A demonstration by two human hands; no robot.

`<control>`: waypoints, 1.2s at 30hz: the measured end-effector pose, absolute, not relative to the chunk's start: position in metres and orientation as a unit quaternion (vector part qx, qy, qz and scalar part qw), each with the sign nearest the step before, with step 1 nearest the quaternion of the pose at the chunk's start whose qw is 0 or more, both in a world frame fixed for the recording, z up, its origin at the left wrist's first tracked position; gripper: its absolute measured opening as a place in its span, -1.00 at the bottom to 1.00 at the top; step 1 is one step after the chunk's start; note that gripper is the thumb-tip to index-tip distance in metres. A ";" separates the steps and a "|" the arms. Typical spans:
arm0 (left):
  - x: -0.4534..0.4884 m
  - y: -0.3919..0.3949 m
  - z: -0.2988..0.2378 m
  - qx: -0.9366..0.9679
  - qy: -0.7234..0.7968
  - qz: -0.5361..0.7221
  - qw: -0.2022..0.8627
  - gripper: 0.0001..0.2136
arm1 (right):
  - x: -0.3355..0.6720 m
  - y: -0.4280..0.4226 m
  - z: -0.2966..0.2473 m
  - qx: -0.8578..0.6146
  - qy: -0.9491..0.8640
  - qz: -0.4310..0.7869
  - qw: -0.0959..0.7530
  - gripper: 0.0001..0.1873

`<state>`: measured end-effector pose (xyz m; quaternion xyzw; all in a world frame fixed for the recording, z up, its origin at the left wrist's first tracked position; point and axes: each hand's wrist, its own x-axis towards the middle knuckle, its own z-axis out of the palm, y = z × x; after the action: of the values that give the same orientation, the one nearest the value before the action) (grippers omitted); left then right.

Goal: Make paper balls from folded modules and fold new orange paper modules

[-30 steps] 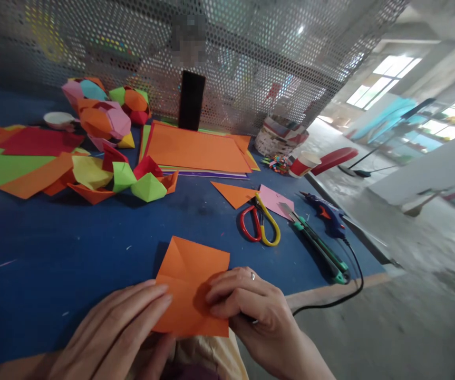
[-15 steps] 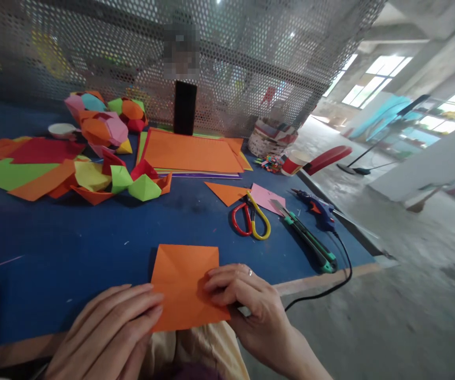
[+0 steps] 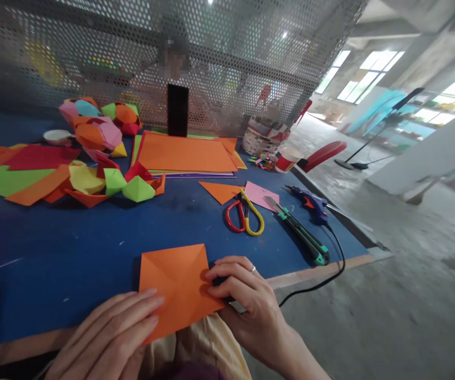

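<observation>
A square of orange paper (image 3: 180,287) with faint diagonal creases is held over the front edge of the blue table, tilted a little. My left hand (image 3: 110,332) has its fingers flat over the paper's left edge; its thumb is hidden. At the right edge my right hand (image 3: 247,303), with a ring on one finger, pinches the sheet between fingertips and thumb. Beyond the paper lie scissors (image 3: 245,214) with one red and one yellow handle. Beside them are an orange paper triangle (image 3: 219,191), a pink paper piece (image 3: 261,194) and a green-black utility knife (image 3: 300,232).
A blue glue gun (image 3: 310,205) with a black cord lies near the right edge. Farther back are stacked orange sheets (image 3: 187,153), a black phone (image 3: 177,111), a paper cup (image 3: 288,159) and a basket (image 3: 264,136). Folded paper shapes (image 3: 138,189) spread leftward. A perforated metal screen (image 3: 219,63) stands behind.
The orange paper has turned counterclockwise, its right side rising and its lower left corner dropping. Both hands stay on it. The view has shifted slightly.
</observation>
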<state>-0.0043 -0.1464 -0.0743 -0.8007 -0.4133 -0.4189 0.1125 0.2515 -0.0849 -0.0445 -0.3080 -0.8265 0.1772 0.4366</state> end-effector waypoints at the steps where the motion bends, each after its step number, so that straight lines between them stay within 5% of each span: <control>1: -0.001 -0.147 -0.073 -0.794 -0.426 -0.422 0.099 -0.67 | 0.252 -0.085 -0.044 -0.310 -0.828 0.177 0.433 -0.72; 11: 0.011 -0.144 -0.066 -0.749 -0.499 -0.432 0.059 -0.75 | 0.252 -0.086 -0.040 -0.320 -0.830 0.186 0.416 -0.71; 18: 0.018 -0.142 -0.055 -0.690 -0.558 -0.456 0.067 -0.86 | 0.244 -0.087 -0.033 -0.385 -0.796 0.222 0.409 -0.93; 22: 0.026 -0.133 -0.052 -0.657 -0.588 -0.459 0.104 -0.96 | 0.233 -0.083 -0.029 -0.459 -0.780 0.165 0.392 -0.81; 36: 0.027 -0.120 -0.057 -0.646 -0.628 -0.410 0.143 -0.73 | 0.212 -0.071 -0.041 -0.528 -0.778 0.060 0.335 -0.75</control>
<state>0.0266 -0.1203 -0.0571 -0.6461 -0.6275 -0.4104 0.1426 0.2117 -0.0706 -0.0412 -0.5280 -0.7781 0.0598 0.3350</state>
